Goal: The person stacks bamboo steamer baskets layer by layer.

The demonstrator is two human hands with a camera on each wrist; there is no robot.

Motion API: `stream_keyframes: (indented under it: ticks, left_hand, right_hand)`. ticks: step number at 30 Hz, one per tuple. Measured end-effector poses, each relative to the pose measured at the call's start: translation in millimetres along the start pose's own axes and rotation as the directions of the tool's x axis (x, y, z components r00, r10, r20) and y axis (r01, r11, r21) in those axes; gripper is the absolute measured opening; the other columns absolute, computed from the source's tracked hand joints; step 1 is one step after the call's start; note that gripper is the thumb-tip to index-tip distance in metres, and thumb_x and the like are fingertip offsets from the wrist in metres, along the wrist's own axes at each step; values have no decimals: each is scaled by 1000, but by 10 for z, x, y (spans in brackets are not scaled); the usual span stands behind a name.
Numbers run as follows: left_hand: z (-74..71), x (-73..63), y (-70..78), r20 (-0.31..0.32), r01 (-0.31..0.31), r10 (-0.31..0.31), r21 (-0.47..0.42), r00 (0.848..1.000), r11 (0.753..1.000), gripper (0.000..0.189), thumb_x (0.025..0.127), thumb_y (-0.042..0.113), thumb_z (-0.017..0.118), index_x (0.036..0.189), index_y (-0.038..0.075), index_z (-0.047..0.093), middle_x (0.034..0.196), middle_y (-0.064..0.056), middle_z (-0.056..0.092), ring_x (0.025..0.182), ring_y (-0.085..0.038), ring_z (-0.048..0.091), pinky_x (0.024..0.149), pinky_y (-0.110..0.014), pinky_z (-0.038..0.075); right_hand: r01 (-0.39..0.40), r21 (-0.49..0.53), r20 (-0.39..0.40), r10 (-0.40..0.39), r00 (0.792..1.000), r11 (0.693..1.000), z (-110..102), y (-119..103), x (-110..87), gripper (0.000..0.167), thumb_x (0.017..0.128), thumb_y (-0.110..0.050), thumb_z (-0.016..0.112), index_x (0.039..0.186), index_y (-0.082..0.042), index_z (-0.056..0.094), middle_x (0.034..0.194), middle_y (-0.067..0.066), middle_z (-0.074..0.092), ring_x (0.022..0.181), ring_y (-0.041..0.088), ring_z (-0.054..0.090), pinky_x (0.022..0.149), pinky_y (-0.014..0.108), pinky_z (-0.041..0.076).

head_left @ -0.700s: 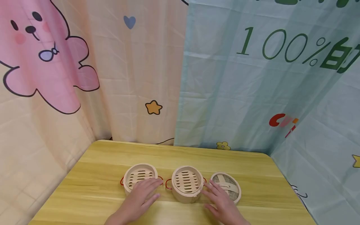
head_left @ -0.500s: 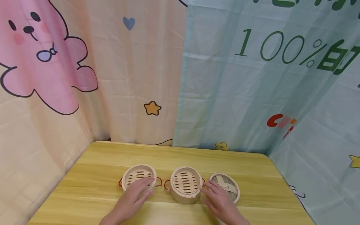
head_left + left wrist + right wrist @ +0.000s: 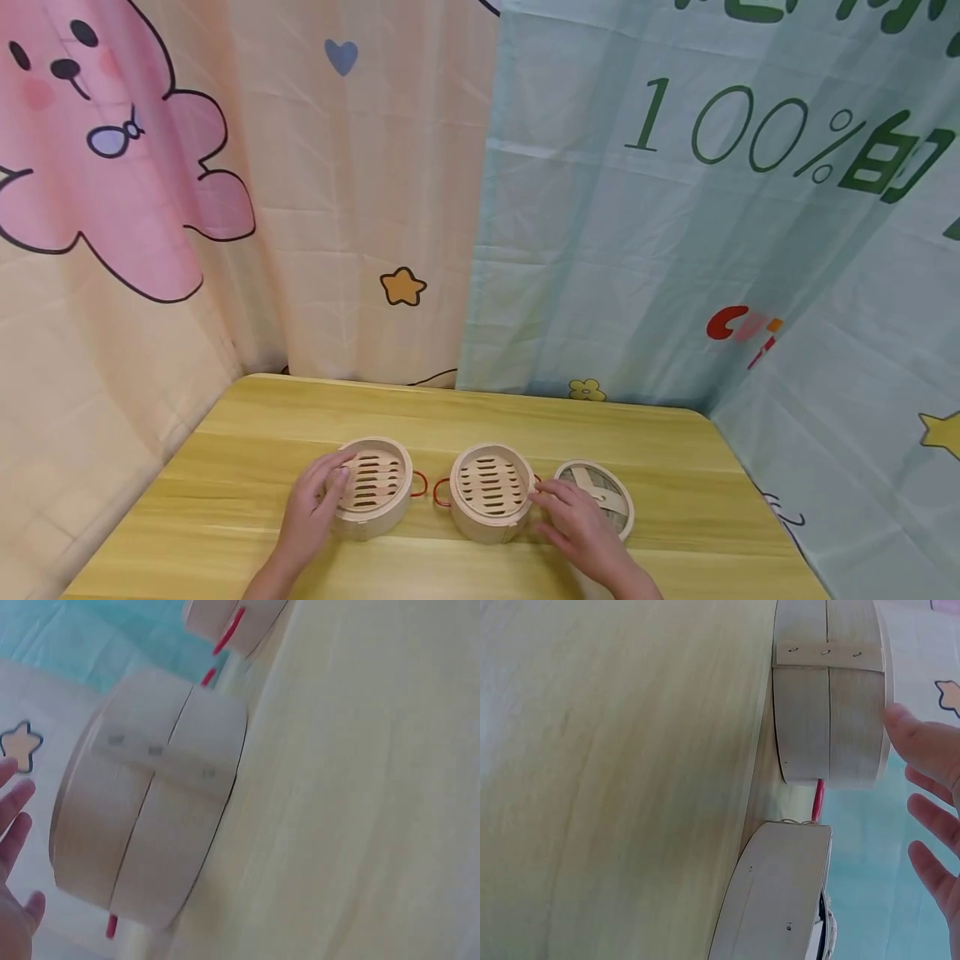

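Two small round bamboo steamer baskets sit side by side, with slatted inserts and red cord handles. My left hand (image 3: 309, 508) hovers at the near-left rim of the left steamer basket (image 3: 373, 525), fingers loosely bent and overlapping its edge. In the left wrist view, those fingers (image 3: 13, 844) are spread apart beside the basket's rim. The right steamer basket (image 3: 487, 527) has my right hand (image 3: 581, 527) at its right side, covering most of that handle. The thumb (image 3: 907, 727) is right at its rim in the right wrist view. Beyond that hand lies a round woven lid (image 3: 617, 500), partly hidden.
Everything stands on a wooden table (image 3: 337, 408) with yellowish grain. Behind it hang a cream curtain (image 3: 345, 208) with cartoon prints and a pale blue curtain (image 3: 555, 250) with green lettering.
My left hand has moved left, off the front of the left basket to its left rim, uncovering more slats. The right hand stays beside the other basket; the view has shifted slightly.
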State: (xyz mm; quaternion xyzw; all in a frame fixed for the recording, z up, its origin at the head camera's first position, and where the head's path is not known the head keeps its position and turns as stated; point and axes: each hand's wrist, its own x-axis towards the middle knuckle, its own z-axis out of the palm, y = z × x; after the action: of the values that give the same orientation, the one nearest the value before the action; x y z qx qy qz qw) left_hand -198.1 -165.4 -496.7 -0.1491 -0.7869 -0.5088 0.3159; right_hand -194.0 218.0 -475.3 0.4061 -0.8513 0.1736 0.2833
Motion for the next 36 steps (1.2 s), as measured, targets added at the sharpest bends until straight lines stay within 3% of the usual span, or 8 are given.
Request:
stream_keyframes:
  ticks: [3, 9, 13, 18, 23, 30, 33, 36]
  left_hand:
    - [-89, 14, -67, -4, 135, -135, -25, 991, 990, 26, 93, -2, 49, 118, -1, 58, 121, -17, 52, 116, -16, 41, 101, -21, 29]
    - [-181, 9, -75, 47, 341, -338, -80, 940, 937, 36, 99, 18, 43, 128, -4, 45, 132, -23, 39, 124, -38, 28, 98, -65, 20]
    - [-173, -2, -94, 62, 448, -444, -94, 894, 889, 43, 100, 21, 41, 133, -6, 38, 134, -24, 37, 120, -24, 35, 103, -32, 29]
    - [-157, -25, -181, 74, 542, -538, -170, 840, 823, 49, 99, 26, 40, 134, -9, 36, 134, -26, 38, 99, 12, 39, 82, 0, 30]
    - [-151, -52, -245, 70, 545, -543, -203, 837, 813, 48, 99, 25, 42, 130, -12, 41, 133, -20, 43, 96, 20, 40, 83, -2, 33]
    - [-144, -81, -299, 51, 564, -568, -224, 821, 795, 47, 98, 26, 46, 127, -11, 46, 104, 25, 50, 95, 19, 42, 83, -3, 34]
    - [-145, -78, -304, 63, 572, -574, -223, 816, 789, 48, 98, 26, 45, 127, -12, 44, 110, 18, 52, 95, 19, 42, 82, -3, 34]
    - [-147, -67, -296, 77, 585, -583, -207, 809, 784, 49, 98, 27, 44, 128, -12, 43, 125, -5, 51, 95, 19, 41, 82, -3, 34]
  right_hand:
    - [27, 16, -9, -26, 1000, 1000, 20, 18, 14, 43, 64, -10, 81, 105, -8, 68, 108, 4, 61, 100, 22, 55, 82, 42, 47]
    - [46, 19, 12, -46, 999, 999, 45, 43, 18, 34, 68, -10, 79, 101, -10, 68, 107, 5, 61, 100, 24, 55, 84, 40, 45]
    - [50, 14, 40, -50, 998, 999, 47, 38, 30, 32, 69, -11, 78, 99, -13, 68, 106, 3, 61, 101, 23, 54, 83, 42, 46]
    - [42, 7, 72, -42, 997, 999, 43, 28, 50, 33, 70, -11, 78, 101, -14, 68, 107, 2, 60, 102, 22, 53, 83, 44, 46]
    - [41, 29, 108, -44, 993, 999, 61, 40, 72, 35, 70, -10, 77, 104, -13, 67, 109, 3, 60, 104, 22, 52, 84, 43, 45]
    - [76, 66, 146, -85, 986, 995, 129, 85, 134, 30, 75, -5, 72, 104, -11, 67, 105, 2, 60, 101, 20, 51, 83, 41, 46]
    - [111, 66, 142, -120, 983, 992, 143, 105, 155, 27, 75, -4, 72, 101, -10, 67, 102, 1, 61, 100, 22, 53, 83, 41, 47]
    - [138, 88, 148, -150, 978, 986, 143, 126, 172, 26, 74, -3, 71, 99, -9, 67, 101, 2, 62, 99, 22, 55, 83, 42, 48]
